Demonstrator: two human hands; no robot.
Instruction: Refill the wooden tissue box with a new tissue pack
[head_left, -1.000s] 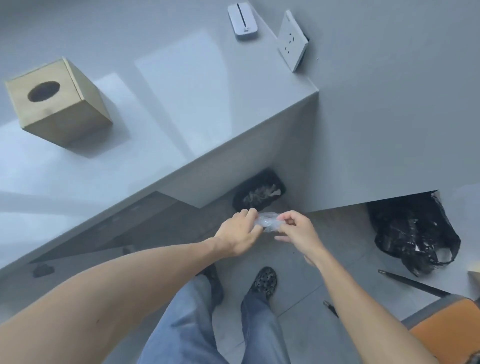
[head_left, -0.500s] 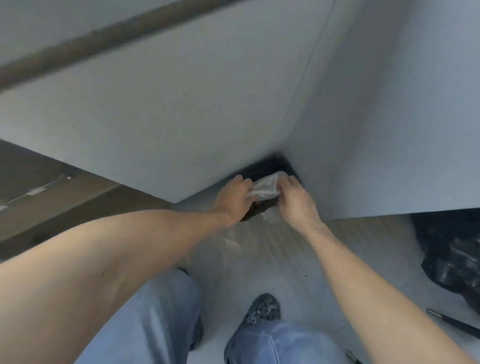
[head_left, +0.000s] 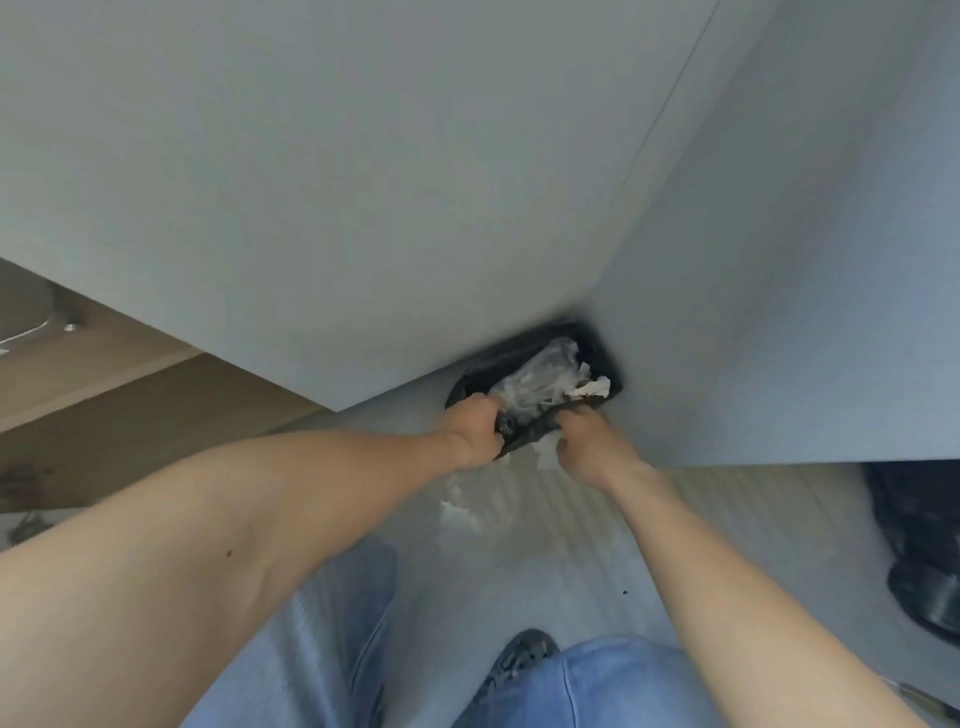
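Your left hand (head_left: 470, 431) and right hand (head_left: 592, 441) are both clenched on the near rim of the black bin liner (head_left: 524, 434), low in the corner under the table (head_left: 363, 182); the clear wrapper (head_left: 540, 384) lies crumpled inside the bin (head_left: 605, 348), beside white paper (head_left: 592, 388)

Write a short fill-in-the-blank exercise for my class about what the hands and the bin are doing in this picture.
1. Both hands grip the black liner of the ____ in the corner.
2. Clear crumpled plastic lies ____ the bin.
3. The left hand and right hand are on the rim's ____ side.

Missing words: bin; inside; near
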